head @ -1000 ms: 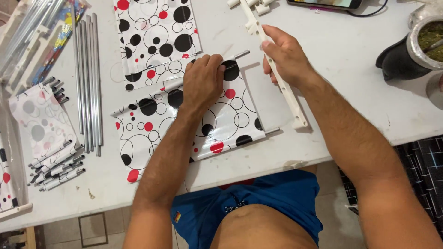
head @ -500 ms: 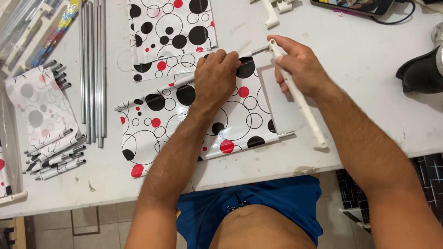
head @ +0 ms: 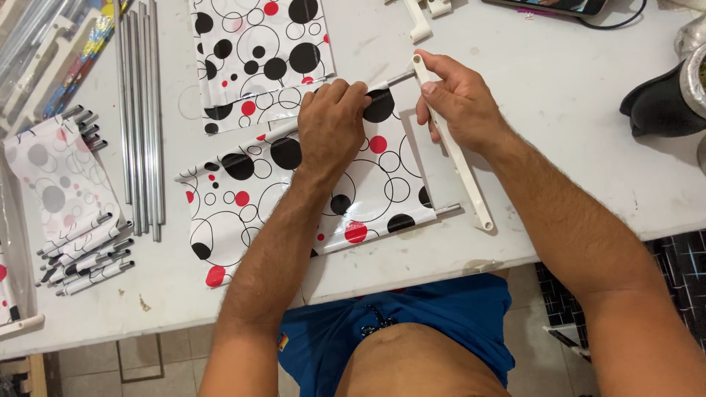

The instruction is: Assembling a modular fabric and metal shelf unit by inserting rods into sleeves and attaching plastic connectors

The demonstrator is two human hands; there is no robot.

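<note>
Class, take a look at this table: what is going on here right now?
A person works at a white table. The left hand presses on a sheet patterned with black and red circles, gripping the metal rod at its upper edge. The right hand holds a long white plastic bar, its top end meeting that rod's tip. A second rod sticks out from the sheet's lower edge near the bar's other end. Spare metal rods lie to the left.
</note>
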